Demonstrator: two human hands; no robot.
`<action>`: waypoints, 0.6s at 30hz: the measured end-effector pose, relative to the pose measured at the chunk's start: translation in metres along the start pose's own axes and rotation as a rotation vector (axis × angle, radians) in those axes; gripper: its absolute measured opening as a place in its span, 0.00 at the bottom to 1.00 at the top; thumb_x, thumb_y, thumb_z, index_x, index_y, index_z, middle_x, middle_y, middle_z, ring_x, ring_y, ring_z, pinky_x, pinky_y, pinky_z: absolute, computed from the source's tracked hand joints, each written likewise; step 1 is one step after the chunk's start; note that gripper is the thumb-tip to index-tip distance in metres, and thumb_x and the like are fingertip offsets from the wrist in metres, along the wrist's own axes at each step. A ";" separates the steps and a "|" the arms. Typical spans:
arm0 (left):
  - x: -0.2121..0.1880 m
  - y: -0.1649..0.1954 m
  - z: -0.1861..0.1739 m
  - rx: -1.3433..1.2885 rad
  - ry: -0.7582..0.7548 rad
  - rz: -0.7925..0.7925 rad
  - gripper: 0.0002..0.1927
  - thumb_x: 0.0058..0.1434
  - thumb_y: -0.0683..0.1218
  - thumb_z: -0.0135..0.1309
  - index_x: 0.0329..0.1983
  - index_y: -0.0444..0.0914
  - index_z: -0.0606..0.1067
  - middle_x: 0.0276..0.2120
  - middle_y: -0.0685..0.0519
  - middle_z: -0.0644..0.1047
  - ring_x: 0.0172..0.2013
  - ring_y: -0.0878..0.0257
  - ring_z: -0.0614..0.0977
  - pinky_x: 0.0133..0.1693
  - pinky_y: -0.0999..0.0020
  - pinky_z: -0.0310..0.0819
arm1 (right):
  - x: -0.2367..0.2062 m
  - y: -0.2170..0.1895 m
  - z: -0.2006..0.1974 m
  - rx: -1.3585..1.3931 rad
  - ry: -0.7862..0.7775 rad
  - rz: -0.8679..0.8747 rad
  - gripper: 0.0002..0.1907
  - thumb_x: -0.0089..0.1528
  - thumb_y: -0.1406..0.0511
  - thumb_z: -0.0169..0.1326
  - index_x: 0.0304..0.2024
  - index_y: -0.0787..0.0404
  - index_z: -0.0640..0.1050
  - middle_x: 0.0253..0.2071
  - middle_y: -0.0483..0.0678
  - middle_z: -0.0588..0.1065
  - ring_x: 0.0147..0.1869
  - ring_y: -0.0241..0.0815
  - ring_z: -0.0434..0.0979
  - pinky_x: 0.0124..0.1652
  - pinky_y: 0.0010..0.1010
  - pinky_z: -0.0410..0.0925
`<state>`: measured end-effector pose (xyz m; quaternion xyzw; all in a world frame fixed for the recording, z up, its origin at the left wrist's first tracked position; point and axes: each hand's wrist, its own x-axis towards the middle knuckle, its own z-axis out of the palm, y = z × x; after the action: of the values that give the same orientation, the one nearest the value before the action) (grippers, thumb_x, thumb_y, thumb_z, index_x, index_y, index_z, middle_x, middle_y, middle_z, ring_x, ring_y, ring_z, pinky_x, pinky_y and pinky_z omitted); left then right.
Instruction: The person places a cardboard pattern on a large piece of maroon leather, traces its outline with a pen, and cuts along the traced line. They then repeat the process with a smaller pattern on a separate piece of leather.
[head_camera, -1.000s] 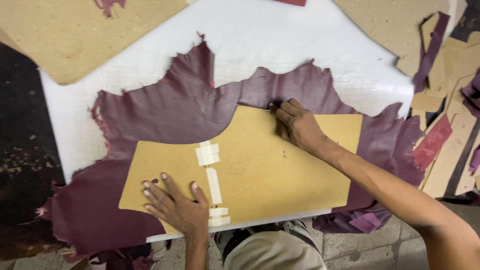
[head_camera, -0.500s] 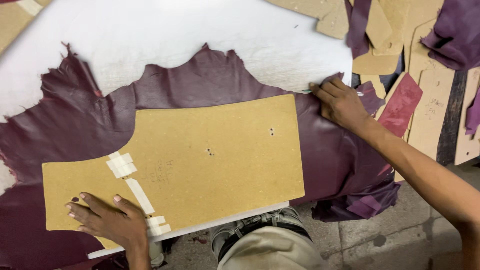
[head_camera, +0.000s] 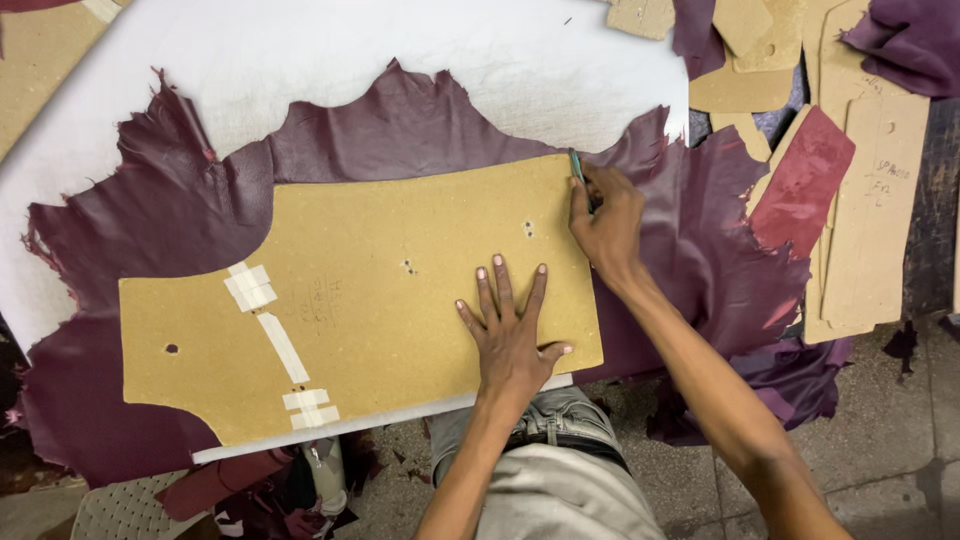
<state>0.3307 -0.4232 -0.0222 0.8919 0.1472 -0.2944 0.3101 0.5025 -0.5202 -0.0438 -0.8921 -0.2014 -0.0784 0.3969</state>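
So the tan cardboard pattern (head_camera: 370, 300) lies flat on the maroon leather hide (head_camera: 400, 130), long axis running roughly 8 to 2 o'clock, its curved cut-out end toward 9. The hide is spread over the white table (head_camera: 400, 50). Left hand (head_camera: 510, 335) is pressed flat on the pattern's lower right part, fingers spread wide, gripping nothing. Right hand (head_camera: 605, 220) sits at the pattern's upper right corner, grip pinched on a thin green marking tool (head_camera: 576, 165) pointing toward 12. More cardboard templates (head_camera: 880, 200) lie at 3 o'clock.

Thin tool (head_camera: 577, 166) mostly hidden by right hand (head_camera: 605, 222) (tip unclear), pattern pencil marks (head_camera: 322, 298) too faint
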 end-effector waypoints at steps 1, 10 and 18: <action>0.000 -0.002 0.001 -0.013 0.038 0.026 0.59 0.51 0.65 0.65 0.78 0.59 0.41 0.76 0.41 0.27 0.74 0.40 0.27 0.67 0.27 0.21 | -0.002 0.000 0.006 -0.029 0.014 -0.006 0.11 0.64 0.73 0.58 0.48 0.73 0.81 0.32 0.59 0.77 0.29 0.47 0.74 0.31 0.37 0.66; 0.006 -0.019 0.027 -0.070 0.087 0.044 0.67 0.41 0.66 0.72 0.77 0.65 0.41 0.76 0.44 0.26 0.74 0.41 0.24 0.66 0.26 0.19 | -0.014 0.000 0.013 -0.097 0.003 -0.078 0.06 0.63 0.77 0.52 0.41 0.75 0.77 0.35 0.65 0.74 0.37 0.65 0.74 0.37 0.49 0.66; 0.001 -0.017 0.039 -0.081 0.164 0.079 0.68 0.39 0.64 0.75 0.78 0.63 0.44 0.77 0.42 0.28 0.75 0.39 0.26 0.66 0.24 0.20 | -0.156 -0.015 -0.040 -0.128 -0.072 0.077 0.07 0.64 0.79 0.51 0.45 0.77 0.75 0.34 0.64 0.71 0.36 0.64 0.73 0.33 0.46 0.66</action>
<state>0.3065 -0.4348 -0.0555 0.9048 0.1486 -0.2020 0.3441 0.3551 -0.5869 -0.0539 -0.9249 -0.1756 -0.0438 0.3345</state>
